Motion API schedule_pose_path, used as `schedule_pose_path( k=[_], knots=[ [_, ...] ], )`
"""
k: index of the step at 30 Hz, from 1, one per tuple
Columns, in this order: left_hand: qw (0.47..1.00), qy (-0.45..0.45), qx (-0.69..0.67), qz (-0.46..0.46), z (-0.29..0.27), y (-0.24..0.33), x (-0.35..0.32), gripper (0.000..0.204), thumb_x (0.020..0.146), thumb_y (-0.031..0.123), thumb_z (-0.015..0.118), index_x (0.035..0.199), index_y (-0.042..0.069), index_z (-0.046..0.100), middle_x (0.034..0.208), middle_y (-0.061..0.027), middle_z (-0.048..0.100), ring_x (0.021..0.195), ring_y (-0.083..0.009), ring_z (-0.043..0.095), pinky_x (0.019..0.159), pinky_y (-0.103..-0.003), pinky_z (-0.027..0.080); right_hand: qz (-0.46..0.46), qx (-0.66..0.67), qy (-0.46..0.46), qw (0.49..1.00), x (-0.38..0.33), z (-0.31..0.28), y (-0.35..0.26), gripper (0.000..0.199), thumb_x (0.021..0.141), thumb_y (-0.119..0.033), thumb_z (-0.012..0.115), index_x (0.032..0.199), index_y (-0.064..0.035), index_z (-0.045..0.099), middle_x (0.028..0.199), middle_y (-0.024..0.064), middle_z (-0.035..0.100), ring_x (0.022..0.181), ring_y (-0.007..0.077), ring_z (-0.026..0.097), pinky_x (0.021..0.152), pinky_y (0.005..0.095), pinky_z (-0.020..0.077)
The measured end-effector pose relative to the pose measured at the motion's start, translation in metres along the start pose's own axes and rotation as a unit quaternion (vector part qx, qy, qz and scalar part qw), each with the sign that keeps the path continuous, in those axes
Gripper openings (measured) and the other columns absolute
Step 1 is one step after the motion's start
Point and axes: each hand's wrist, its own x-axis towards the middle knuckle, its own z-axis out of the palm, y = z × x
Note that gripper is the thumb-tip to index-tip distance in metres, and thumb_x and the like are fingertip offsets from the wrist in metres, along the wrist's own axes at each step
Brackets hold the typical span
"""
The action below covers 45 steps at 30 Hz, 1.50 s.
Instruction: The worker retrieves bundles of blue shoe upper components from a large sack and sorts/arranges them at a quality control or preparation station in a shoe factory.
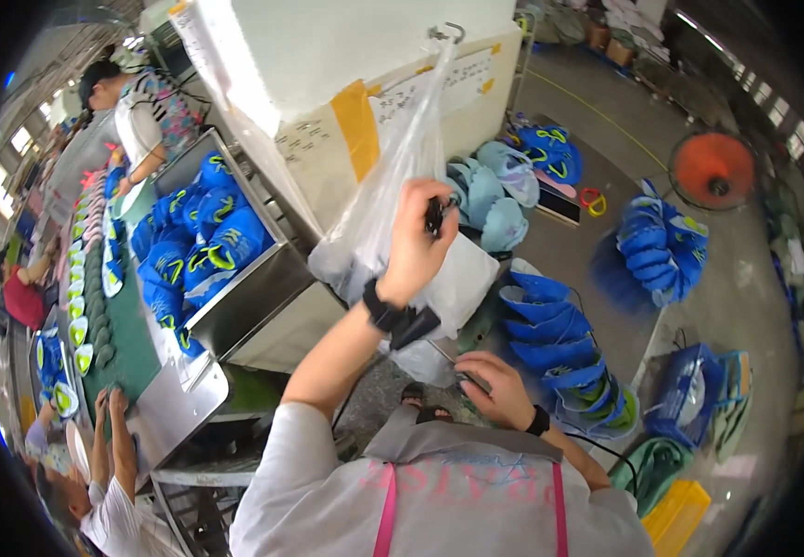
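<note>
My left hand (416, 246) is raised in front of the clear plastic bag (383, 176) that hangs from a metal hook. Its fingers are closed around a small black object (434, 215) whose kind I cannot make out. Lower and to the right, my right hand (501, 395) has its fingers curled around a thin metal rod tool (443, 352). The rod points toward the lower part of the bag. To the right of that hand lies a row of nested blue shoe uppers (555, 339).
A metal bin (253, 297) of blue shoe uppers and a green conveyor (133, 330) are at left, with people working there. Light-blue uppers (504, 218) lie on the bench. More blue uppers (663, 246), a fan (713, 167), a blue crate (689, 395) and a yellow crate (678, 520) are at right.
</note>
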Motion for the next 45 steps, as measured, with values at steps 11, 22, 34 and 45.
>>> schedule_pose_path(
  k=[11, 22, 34, 45],
  knots=[
    [0.622, -0.521, 0.557, -0.177, -0.07, -0.135, -0.034, 0.036, 0.066, 0.034, 0.071, 0.087, 0.006, 0.064, 0.087, -0.0128, 0.064, 0.082, -0.0289, 0.063, 0.07, -0.04, 0.051, 0.106, -0.055, 0.117, 0.986, -0.047, -0.034, 0.004, 0.021, 0.074, -0.006, 0.062, 0.094, -0.0054, 0.06, 0.098, 0.0096, 0.06, 0.086, 0.0281, 0.059, 0.074, 0.0336, 0.0483],
    [0.716, -0.511, 0.476, -0.009, 0.017, -0.028, -0.013, 0.037, 0.062, 0.026, 0.073, 0.091, 0.005, 0.063, 0.098, -0.0133, 0.061, 0.093, -0.0296, 0.058, 0.076, -0.038, 0.048, 0.075, -0.044, 0.084, 0.993, -0.084, -0.062, 0.019, 0.02, 0.076, -0.008, 0.061, 0.096, -0.0069, 0.059, 0.097, 0.009, 0.06, 0.088, 0.0278, 0.059, 0.073, 0.0344, 0.0483],
    [0.779, -0.536, 0.285, 0.156, 0.31, -0.059, -0.127, 0.039, 0.079, 0.017, 0.054, 0.117, 0.009, 0.05, 0.117, -0.014, 0.053, 0.115, -0.0312, 0.045, 0.092, -0.048, 0.036, 0.172, -0.228, 0.268, 0.92, -0.244, -0.216, 0.119, 0.027, 0.071, 0.0, 0.06, 0.097, -0.0048, 0.059, 0.103, 0.014, 0.058, 0.099, 0.0309, 0.053, 0.087, 0.0384, 0.0413],
    [0.657, -0.634, 0.399, 0.085, 0.327, -0.057, -0.111, 0.019, 0.08, 0.02, 0.051, 0.086, 0.01, 0.066, 0.096, -0.0102, 0.061, 0.099, -0.0294, 0.053, 0.079, -0.049, 0.041, 0.43, 0.038, 0.183, 0.883, -0.368, -0.204, 0.28, 0.061, 0.072, 0.0, 0.059, 0.129, -0.0058, 0.039, 0.111, 0.0185, 0.053, 0.095, 0.0278, 0.056, 0.082, 0.0368, 0.0456]
  ],
)
